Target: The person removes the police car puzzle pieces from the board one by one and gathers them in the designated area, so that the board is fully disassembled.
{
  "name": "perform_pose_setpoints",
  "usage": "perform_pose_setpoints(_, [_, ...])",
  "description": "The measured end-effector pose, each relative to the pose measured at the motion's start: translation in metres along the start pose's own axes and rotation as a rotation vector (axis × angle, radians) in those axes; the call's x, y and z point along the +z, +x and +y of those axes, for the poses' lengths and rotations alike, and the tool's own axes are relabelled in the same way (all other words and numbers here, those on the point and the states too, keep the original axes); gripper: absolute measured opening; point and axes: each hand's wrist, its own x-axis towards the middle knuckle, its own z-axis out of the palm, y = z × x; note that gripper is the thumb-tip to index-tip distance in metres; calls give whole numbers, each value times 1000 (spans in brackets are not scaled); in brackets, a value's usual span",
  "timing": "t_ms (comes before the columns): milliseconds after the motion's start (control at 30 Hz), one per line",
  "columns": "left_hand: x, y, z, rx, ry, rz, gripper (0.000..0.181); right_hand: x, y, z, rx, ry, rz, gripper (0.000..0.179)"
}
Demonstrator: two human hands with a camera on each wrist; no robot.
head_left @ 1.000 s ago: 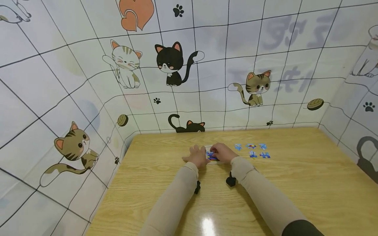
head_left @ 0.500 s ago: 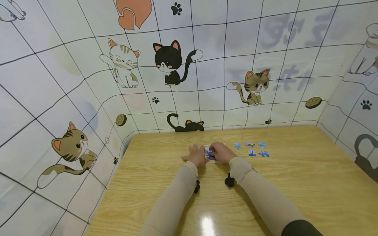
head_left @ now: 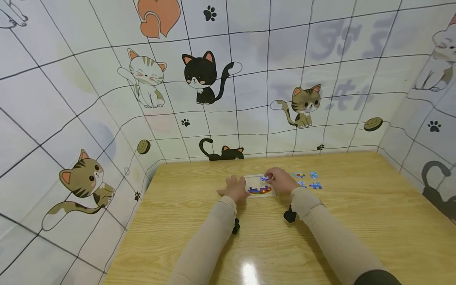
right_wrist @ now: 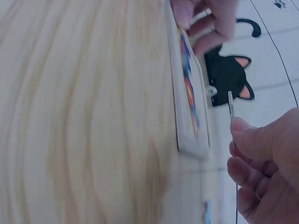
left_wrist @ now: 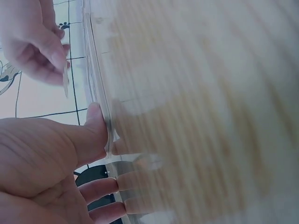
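Observation:
Near the back of the table lies a shallow white-framed puzzle tray, its near row filled with a blue, red and yellow strip of joined pieces. My left hand rests at the tray's left end, the thumb along the near edge and the fingers extended. Between thumb and fingers my right hand pinches a light blue puzzle piece over the tray's far part. The right wrist view shows this thin piece edge-on, lifted clear of the tray.
Several loose jigsaw pieces lie on the wooden table to the right of the tray, partly behind my right hand. A cat-patterned sheet stands close behind the table's back edge.
My right hand has moved right and back from the near row, uncovering the joined strip; the pinched piece now shows. The loose piece nearest the tray no longer shows there. The left hand stays.

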Motion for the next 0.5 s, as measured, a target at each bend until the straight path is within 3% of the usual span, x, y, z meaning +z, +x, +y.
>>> perform_pose_setpoints(267, [4, 2, -3, 16, -30, 8, 55, -20, -21, 21, 24, -3, 39, 23])
perform_pose_setpoints(500, [7, 3, -4, 16, -19, 21, 44, -30, -34, 36, 62, -7, 28, 24])
